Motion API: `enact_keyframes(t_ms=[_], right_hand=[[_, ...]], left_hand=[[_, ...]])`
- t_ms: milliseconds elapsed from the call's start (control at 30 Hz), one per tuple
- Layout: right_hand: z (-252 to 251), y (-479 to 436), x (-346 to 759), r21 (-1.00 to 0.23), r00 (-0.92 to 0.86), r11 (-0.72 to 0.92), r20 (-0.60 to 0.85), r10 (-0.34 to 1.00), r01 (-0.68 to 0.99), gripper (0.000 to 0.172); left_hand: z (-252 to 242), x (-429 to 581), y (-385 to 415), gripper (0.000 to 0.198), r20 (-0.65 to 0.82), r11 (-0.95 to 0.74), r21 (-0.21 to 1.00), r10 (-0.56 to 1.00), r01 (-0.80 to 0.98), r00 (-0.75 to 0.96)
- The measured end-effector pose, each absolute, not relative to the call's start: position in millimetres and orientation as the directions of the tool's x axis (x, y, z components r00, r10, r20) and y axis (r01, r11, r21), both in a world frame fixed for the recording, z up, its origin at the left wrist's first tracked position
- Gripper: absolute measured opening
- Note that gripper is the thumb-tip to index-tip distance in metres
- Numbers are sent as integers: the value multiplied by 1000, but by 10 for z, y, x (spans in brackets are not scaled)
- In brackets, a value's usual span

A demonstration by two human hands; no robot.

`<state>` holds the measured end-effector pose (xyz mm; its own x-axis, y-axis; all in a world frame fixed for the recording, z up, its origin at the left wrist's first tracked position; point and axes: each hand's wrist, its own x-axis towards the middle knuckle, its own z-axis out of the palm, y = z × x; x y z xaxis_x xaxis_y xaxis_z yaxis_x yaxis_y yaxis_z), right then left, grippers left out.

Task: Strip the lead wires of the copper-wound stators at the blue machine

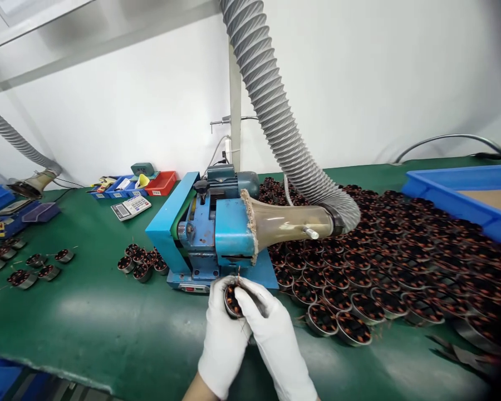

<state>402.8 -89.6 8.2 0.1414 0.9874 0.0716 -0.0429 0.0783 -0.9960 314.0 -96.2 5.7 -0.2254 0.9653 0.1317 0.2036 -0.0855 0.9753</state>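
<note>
My left hand (226,340), in a white glove, is wrapped round a motor stator (232,302), a metal ring with dark slots and copper-coloured windings. Its open face is turned up, and thin wire ends stick out at the top and below. My right hand (271,320), also gloved, closes on the stator's right side with thumb and fingers by the wires. Whether it pinches a single wire is hidden. Just beyond both hands stands a blue belt-driven machine (236,228) with a motor and a translucent funnel-shaped hood (292,225).
A grey ribbed hose (271,94) drops to the hood. Many stators (367,306) crowd the right side; smaller groups (140,259) lie left. A blue tray (442,192), pliers-like tool (463,353), calculator (131,208) and red bin (162,182) also rest on the green bench (108,323).
</note>
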Motion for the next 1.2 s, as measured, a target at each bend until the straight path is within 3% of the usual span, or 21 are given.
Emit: enact_keyframes(t_ms=[167,400,600,767,900,1000,1100,1200], right_hand=[[60,-598,4005,-986,205,141,157,966,88,26],[169,-521,4055,-980,191,141,167,967,139,24],[222,-514,4031,-978,220,148,178,959,147,26],[221,-790,4067,-965,211,203,236,949,165,21],[132,-1074,4121,-952,147,303,304,941,35,17],[107,-1154,4188,-973,145,191,172,974,-131,19],[155,-1155,4315,-958,118,76,45,992,-276,22],[270,-1168,4467,-969,-99,40,66,993,-243,17]], left_hand=[[-12,3321,-680,33,24,-37,999,952,-37,-305],[58,3374,-604,29,71,-77,997,937,-5,-343],[109,3375,-545,31,53,-98,986,950,-132,-309],[65,3359,-856,28,29,-72,989,949,-127,-314],[16,3162,-1192,44,120,-128,991,978,-40,-169],[102,2999,-1300,55,165,-162,982,986,96,-24],[217,2916,-1313,58,75,-77,982,997,171,20],[282,2890,-1314,61,-72,72,997,997,3,-27]])
